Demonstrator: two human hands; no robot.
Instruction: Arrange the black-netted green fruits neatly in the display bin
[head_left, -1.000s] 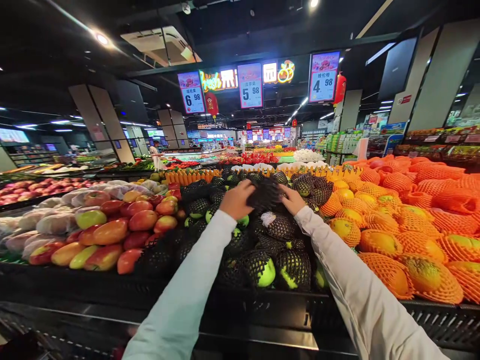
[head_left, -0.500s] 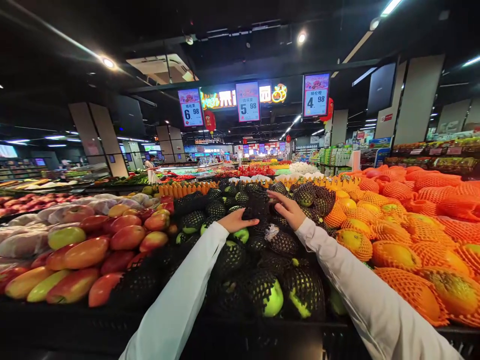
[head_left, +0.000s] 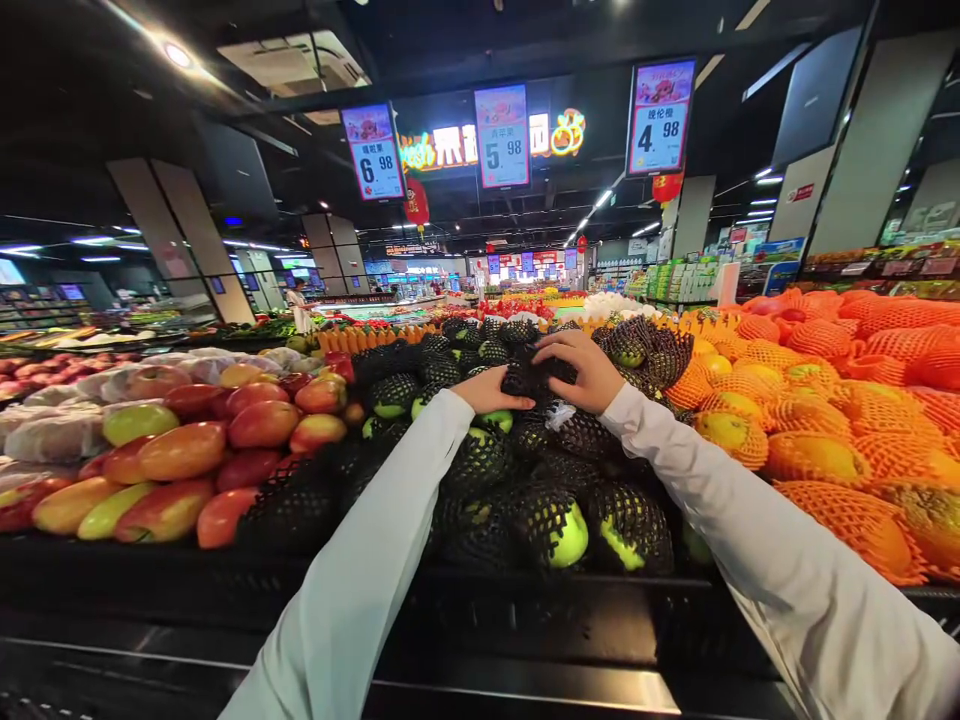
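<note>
Both my arms in pale sleeves reach over a pile of green apples in black foam nets (head_left: 551, 525). My left hand (head_left: 491, 392) presses against the left side of one black-netted apple (head_left: 529, 380) at the top of the pile. My right hand (head_left: 581, 370) is cupped over the same apple from the right and above. The fruit rests on the pile between the two hands, mostly hidden by my fingers.
Red and green mangoes (head_left: 180, 450) fill the bin to the left. Fruit in orange nets (head_left: 814, 455) fills the bin to the right. The black front edge of the display (head_left: 525, 620) runs below my arms. Price signs (head_left: 502, 135) hang overhead. A person in white (head_left: 300, 305) stands far back.
Both hands have come down from holding the netted apple above the pile to pressing it onto the pile's top. The right hand has closed over it.
</note>
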